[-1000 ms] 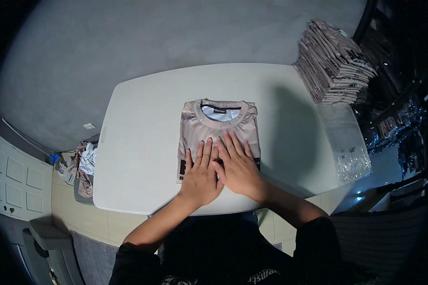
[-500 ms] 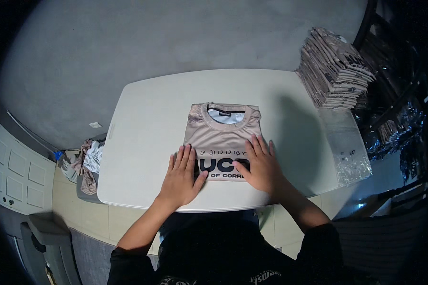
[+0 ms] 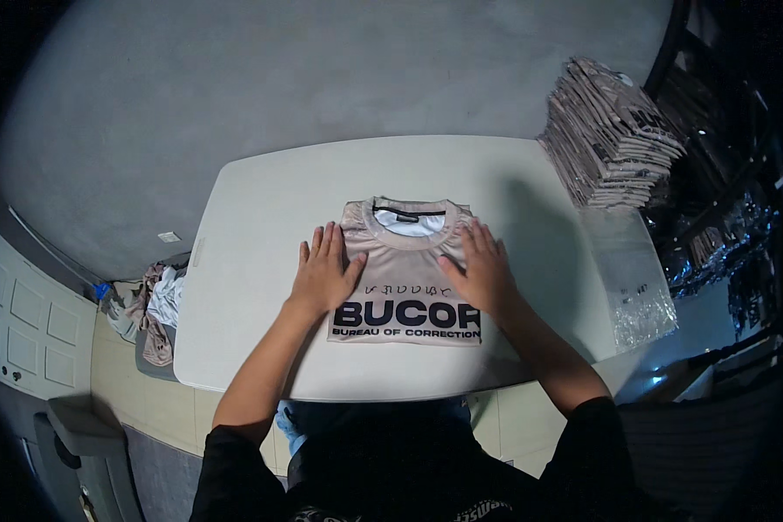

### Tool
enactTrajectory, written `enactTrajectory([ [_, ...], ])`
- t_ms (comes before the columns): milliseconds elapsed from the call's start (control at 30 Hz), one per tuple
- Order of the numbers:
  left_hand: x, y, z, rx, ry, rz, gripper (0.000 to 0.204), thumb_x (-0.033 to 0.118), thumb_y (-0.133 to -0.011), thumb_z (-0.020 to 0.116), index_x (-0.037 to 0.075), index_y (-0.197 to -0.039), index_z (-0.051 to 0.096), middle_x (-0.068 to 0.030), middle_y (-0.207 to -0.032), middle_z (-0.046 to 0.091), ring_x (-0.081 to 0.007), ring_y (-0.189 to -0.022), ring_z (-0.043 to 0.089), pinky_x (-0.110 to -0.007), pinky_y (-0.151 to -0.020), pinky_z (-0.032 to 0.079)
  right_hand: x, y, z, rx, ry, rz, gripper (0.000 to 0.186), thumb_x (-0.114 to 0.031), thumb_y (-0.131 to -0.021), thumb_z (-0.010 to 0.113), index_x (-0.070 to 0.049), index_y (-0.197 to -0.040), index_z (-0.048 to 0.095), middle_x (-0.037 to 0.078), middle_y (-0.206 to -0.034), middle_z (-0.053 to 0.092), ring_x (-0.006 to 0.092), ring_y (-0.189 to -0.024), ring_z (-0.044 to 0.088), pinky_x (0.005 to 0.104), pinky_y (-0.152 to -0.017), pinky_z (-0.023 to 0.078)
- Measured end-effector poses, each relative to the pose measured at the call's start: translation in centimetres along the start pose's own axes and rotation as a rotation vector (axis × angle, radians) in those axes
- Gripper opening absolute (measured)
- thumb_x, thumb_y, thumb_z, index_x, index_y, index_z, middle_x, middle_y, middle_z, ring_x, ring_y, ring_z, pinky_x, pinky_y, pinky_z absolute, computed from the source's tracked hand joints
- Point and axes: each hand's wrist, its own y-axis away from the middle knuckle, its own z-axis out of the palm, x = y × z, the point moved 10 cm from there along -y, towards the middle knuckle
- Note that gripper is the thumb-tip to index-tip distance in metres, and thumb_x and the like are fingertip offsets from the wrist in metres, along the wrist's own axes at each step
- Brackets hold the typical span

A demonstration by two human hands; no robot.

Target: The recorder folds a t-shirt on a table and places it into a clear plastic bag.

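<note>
A beige T-shirt (image 3: pixel 404 270) lies folded into a rectangle on the white table (image 3: pixel 261 217), its round neckline at the far end and dark printing across its near part. On its left edge rests my left hand (image 3: pixel 324 271), fingers stretched out and thumb over the fabric. My right hand (image 3: pixel 483 268) lies the same way along the right edge, fingers pointing away from me near the shoulder. Neither hand grips the cloth; both press on it flat.
At the back right corner stands a tall stack of folded beige shirts (image 3: pixel 613 139). In front of it lie clear plastic bags (image 3: pixel 631 270) over the table's right edge. Left of the table, a heap of clothes (image 3: pixel 161 300) sits on a grey seat. A grey wall (image 3: pixel 322 70) rises behind.
Both hands have slid away from me along the shirt's sides, toward the neckline. More of the printing on the near part now shows. The shirt stays folded.
</note>
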Motion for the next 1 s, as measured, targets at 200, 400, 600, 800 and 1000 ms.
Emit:
enactTrajectory([
  [200,1.0,-8.9,-4.1,0.2,0.164,0.165,0.062,0.039,-0.102,0.057,-0.004,-0.146,0.051,-0.03,-0.13,0.063,-0.0464,-0.122,0.06,-0.046,-0.104,0.048,5.3,-7.5,-1.0,0.068,-0.217,0.095,0.075,-0.044,-0.086,0.08,0.002,-0.14,0.055,0.029,-0.137,0.059,0.0435,-0.128,0.058,0.0484,-0.111,0.045],
  [400,2.4,-12.8,-3.3,0.11,0.253,0.323,0.041,0.037,-0.103,0.056,0.001,-0.101,0.073,-0.0251,-0.094,0.073,-0.0442,-0.09,0.069,-0.05,-0.085,0.054,9.2,-12.5,4.3,-0.612,-0.464,0.024,0.05,-0.033,-0.081,0.087,-0.003,-0.117,0.069,0.009,-0.092,0.071,0.0171,-0.08,0.063,0.0356,-0.072,0.054],
  [600,-1.4,-11.8,-5.2,0.184,0.372,0.278,0.051,0.037,-0.107,0.054,-0.005,-0.085,0.072,-0.0291,-0.079,0.069,-0.046,-0.072,0.066,-0.049,-0.074,0.053,5.6,-16.6,4.9,-0.617,-0.741,0.008,0.033,-0.029,-0.09,0.081,-0.005,-0.111,0.069,-0.002,-0.08,0.061,0.0105,-0.069,0.052,0.0326,-0.064,0.05],
  [800,-11.3,-7.1,-5.6,0.051,0.712,-0.126,0.054,0.041,-0.104,0.063,-0.004,-0.075,0.066,-0.0103,-0.06,0.063,-0.0135,-0.044,0.056,-0.038,-0.046,0.049,-5.2,-25.2,7.6,-0.316,-0.828,-0.295,0.032,-0.023,-0.098,0.071,-0.003,-0.121,0.064,0.016,-0.108,0.074,0.0251,-0.1,0.069,0.0389,-0.088,0.054],
  [1000,-18.9,3.9,-8.1,0.297,1.06,-0.354,0.02,0.018,-0.103,0.068,0.0,-0.106,0.058,-0.0041,-0.061,0.062,-0.0112,-0.042,0.054,-0.029,-0.037,0.042,-25.0,-28.6,7.8,-0.409,-0.681,-0.483,0.033,-0.014,-0.097,0.066,-0.009,-0.13,0.061,0.017,-0.118,0.07,0.0299,-0.113,0.065,0.0402,-0.101,0.051],
])
